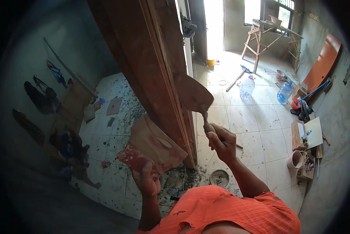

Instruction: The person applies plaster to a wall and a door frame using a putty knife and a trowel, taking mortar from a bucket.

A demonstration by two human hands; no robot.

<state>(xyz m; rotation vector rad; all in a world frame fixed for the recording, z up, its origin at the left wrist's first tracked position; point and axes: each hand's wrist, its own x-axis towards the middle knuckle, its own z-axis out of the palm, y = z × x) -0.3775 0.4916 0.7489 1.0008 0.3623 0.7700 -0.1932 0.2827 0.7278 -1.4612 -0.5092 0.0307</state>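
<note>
My right hand [221, 141] is closed round the handle of a trowel [194, 93]. Its flat, paste-coated blade is raised at the edge of a brown wooden door frame [143, 66]; whether it touches the wall edge there, I cannot tell. Lower and to the left, my left hand [146, 180] grips a flat reddish board [134, 158] by its near corner, thumb on top. Grey-beige plaster [153, 136] lies spread over the board, with a ridge in it. The board's right corner overlaps the foot of the frame in view.
Tiled floor spotted with mortar spreads on both sides. A round mortar-crusted pan [219, 178] sits by the frame's foot. Rightward are a bucket [296, 160], clear bottles [247, 87] and an orange panel [322, 64]. A wooden trestle [257, 43] stands near the window. Clothes [40, 97] hang at left.
</note>
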